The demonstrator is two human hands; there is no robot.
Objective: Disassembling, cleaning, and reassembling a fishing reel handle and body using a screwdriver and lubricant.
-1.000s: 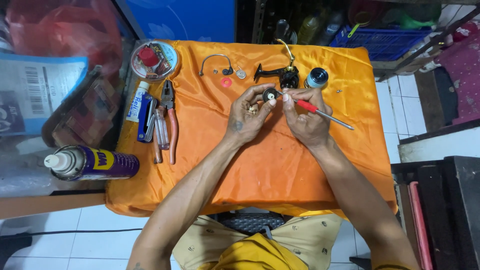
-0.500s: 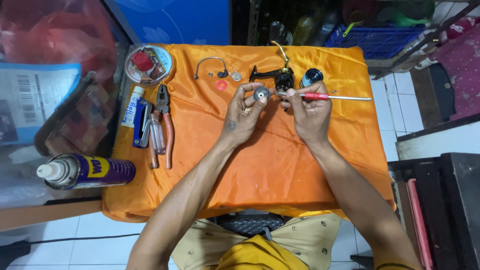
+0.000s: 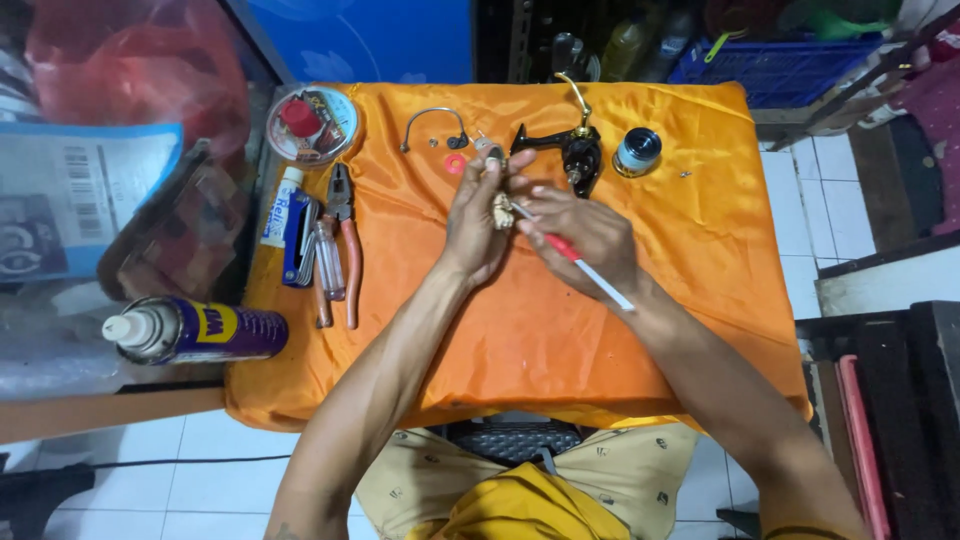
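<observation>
Fingers of left hand [image 3: 478, 215] pinching small metal part [image 3: 502, 211], right hand [image 3: 585, 235] gripping red-handled tool [image 3: 575, 255] — bare orange cloth [image 3: 560, 340] below

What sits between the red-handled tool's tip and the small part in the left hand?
Nothing visible. The right hand holds the red-handled tool with its tip right at the small metal part pinched in the left hand.

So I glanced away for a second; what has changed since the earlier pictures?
The right hand has swung the red-handled tool round: its red end now meets the small part held by the left hand. Both grips are unchanged. Pliers, spray can and black reel body lie as before.
</observation>
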